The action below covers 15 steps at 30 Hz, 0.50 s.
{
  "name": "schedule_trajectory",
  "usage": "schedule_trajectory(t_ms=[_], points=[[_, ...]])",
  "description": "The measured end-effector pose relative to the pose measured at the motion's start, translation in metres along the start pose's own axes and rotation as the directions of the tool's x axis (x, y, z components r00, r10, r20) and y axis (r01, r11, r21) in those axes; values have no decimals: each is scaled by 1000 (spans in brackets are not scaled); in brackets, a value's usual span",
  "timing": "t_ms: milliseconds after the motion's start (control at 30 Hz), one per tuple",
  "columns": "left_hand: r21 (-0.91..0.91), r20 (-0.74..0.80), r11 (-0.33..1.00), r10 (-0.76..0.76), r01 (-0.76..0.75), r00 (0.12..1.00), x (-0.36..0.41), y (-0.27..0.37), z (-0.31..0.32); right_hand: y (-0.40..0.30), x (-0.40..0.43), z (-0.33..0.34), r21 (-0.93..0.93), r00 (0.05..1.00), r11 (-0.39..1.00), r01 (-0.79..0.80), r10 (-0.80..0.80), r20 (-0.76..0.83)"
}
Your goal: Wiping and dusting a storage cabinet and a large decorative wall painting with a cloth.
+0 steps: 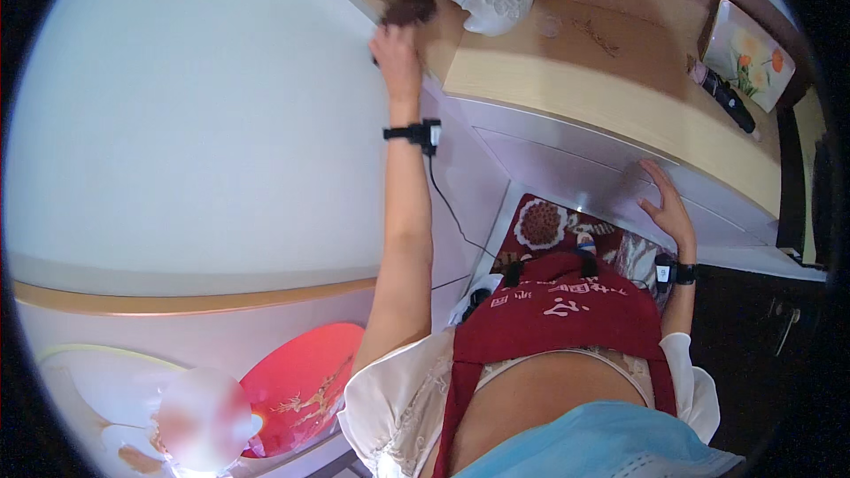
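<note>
My left hand (397, 60) is stretched out to the back left corner of a wood-grain cabinet top (524, 70). Its fingers are closed around a dark brown cloth-like item (410, 6), too blurred to name surely. Just right of that item stands a white swan-shaped ornament (495, 3). Lower on the right, my right hand (667, 209) hangs in front of the pale cabinet drawer front (571, 139), with its fingers apart and nothing in them. Whether its fingertips touch the drawer front, I cannot tell.
A dried sprig (596, 36), a flower-patterned tray (747, 56) and a folded black umbrella (727, 99) lie on the cabinet. A white wall panel (199, 119) rises at left. Below it are a red oval decoration (299, 388), a patterned mat (541, 222) and a dark door (744, 338).
</note>
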State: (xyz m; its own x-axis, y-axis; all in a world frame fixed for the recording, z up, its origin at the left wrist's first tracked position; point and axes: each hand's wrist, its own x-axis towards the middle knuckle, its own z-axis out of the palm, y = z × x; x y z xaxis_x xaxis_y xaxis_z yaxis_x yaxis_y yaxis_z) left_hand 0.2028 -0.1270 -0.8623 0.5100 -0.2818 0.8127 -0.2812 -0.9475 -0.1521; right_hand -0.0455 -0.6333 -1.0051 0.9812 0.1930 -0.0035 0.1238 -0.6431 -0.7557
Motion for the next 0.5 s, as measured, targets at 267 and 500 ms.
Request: schedule_trajectory(t_ms=[267, 500], points=[[-58, 235, 995, -62, 78, 970, -95, 38, 35, -18, 2, -10, 19, 999, 999, -26, 25, 20], [49, -64, 998, -42, 46, 997, 41, 18, -29, 3, -1, -6, 16, 1000, 1000, -25, 25, 5]])
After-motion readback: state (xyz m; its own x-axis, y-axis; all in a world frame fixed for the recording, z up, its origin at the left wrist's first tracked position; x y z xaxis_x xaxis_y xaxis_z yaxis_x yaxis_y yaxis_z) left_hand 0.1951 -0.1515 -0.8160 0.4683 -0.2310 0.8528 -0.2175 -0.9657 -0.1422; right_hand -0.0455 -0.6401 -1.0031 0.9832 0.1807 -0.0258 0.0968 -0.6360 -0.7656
